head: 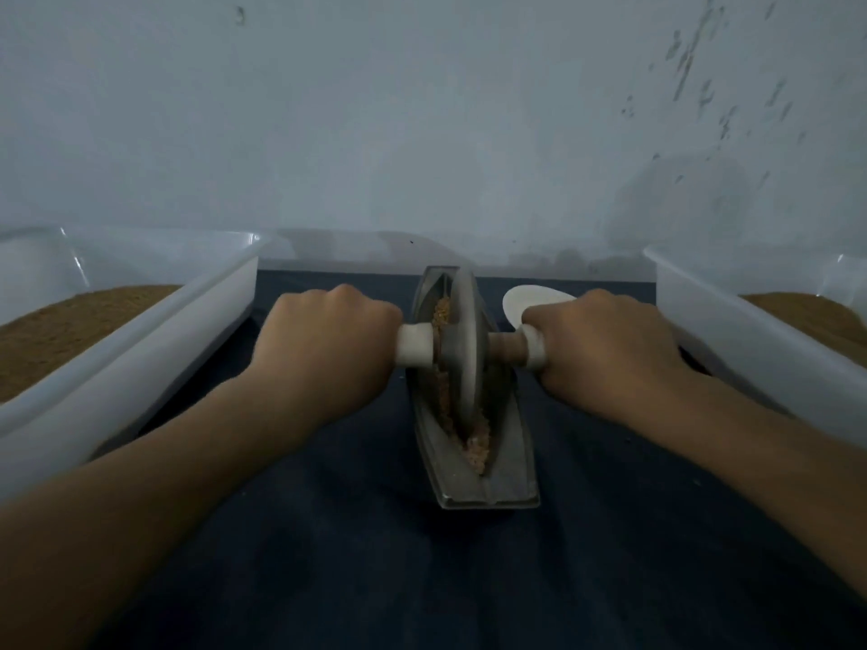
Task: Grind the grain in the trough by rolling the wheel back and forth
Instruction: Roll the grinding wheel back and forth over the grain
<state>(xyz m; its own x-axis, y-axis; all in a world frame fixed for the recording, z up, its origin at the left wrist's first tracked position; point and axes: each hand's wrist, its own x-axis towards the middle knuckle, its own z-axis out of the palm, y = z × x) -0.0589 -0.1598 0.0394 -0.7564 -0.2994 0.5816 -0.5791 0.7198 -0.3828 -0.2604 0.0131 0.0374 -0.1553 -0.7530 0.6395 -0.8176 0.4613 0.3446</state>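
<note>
The grey metal disc wheel (462,340) looks heavy, stiff and thin-edged, so I judge it is best driven by the white-capped wooden axle (504,344) through its hub. It stands upright in the far half of the grey metal boat-shaped trough (492,480), which runs 12 to 6 o'clock and has coarse tan grain (476,445) banked in its groove. The left hand (323,349) is clenched round the axle end at the wheel's 9 o'clock and the right hand (605,354) round the end at 3 o'clock, and beyond them lie a translucent white plastic tub (140,349) and a second tub (750,340).

The wheel (464,391) sits in the trough (509,466) (over grain (476,448)) between left hand (323,349) and right hand (605,351); left tub (164,349) and right tub (750,354) flank them.
</note>
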